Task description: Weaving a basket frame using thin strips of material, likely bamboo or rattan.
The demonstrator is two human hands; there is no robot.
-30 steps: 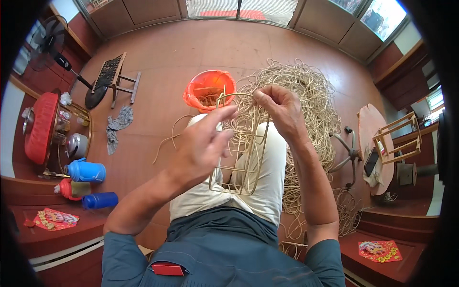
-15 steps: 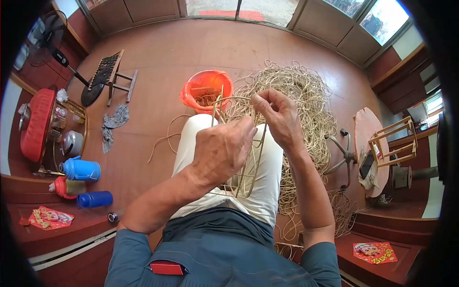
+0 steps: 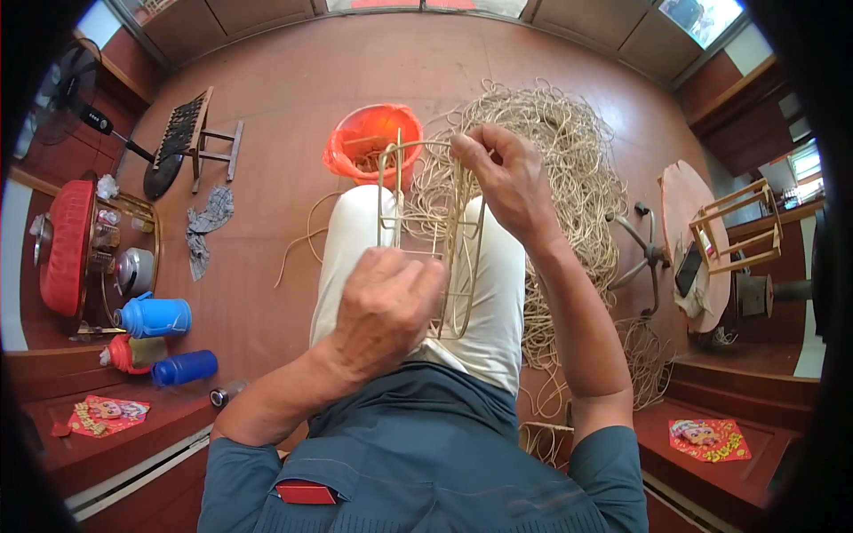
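Tan frame [image 3: 457, 222], held above your lap, over white trousers [image 3: 346, 240]. Your right hand [image 3: 511, 182] pinches its upper right corner, thumb and fingers brought together. Your left hand [image 3: 386, 298] covers part of its lower left side, fingers curled inward; whether they grip anything cannot be told. Beyond your knees stands an orange bucket [image 3: 397, 120]; to its right, a tangled heap of cord [image 3: 569, 169] lies on the floor [image 3: 267, 115].

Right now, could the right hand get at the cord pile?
Probably yes, perhaps with a lean: nothing visible stands between the right hand and the cord pile, though that hand seems to pinch the pale frame and would need freeing.
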